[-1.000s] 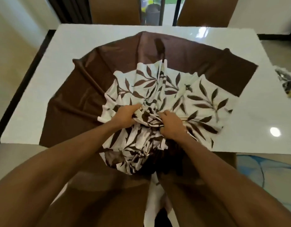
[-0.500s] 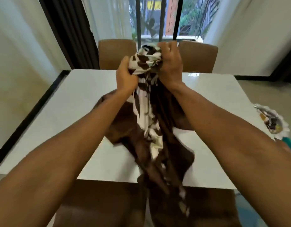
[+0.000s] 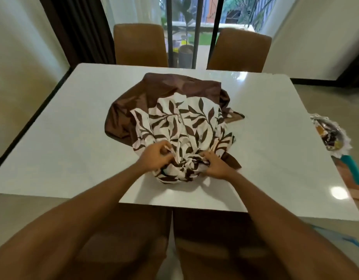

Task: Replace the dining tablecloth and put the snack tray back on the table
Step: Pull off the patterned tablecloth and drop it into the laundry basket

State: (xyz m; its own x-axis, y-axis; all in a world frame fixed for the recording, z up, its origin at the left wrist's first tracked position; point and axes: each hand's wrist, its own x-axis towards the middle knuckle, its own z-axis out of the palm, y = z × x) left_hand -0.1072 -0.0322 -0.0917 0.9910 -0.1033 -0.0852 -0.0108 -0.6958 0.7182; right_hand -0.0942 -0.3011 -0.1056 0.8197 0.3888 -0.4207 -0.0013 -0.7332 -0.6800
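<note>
Snack tray [image 3: 332, 136]: sits beyond the table's [image 3: 73, 138] right edge; contents too blurred to identify. Both forearms cut off by the lower frame edge. Fingertips of the left hand [image 3: 156, 156] and right hand [image 3: 217, 164] buried in gathered folds of the tablecloth [image 3: 184, 122]; grip detail unclear. Near chairs [image 3: 215, 245] mostly hidden behind the arms.

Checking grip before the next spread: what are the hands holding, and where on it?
Both the left hand and right hand clutch the tablecloth at its gathered, bunched near end; the rest lies on the table.
</note>
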